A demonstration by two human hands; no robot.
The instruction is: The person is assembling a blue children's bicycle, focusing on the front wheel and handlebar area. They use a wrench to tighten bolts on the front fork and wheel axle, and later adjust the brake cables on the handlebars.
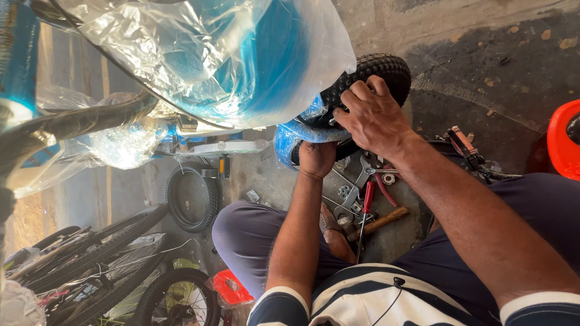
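Floor: concrete [483, 54], tools [362, 199] strewn at 6 o'clock.
Wheel: small tyre [386, 69], stiff, knobbly, judged light.
Right hand [374, 118]: clasped over tyre.
Left hand [317, 158]: closed beneath wheel.

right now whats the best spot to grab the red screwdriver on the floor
Take the screwdriver by its red handle, the thick end nearest the wheel. Come straight down from above: it lies flat among spanners, its thin shaft running toward the knees. The left hand hovers closest; the right hand grips the tyre.
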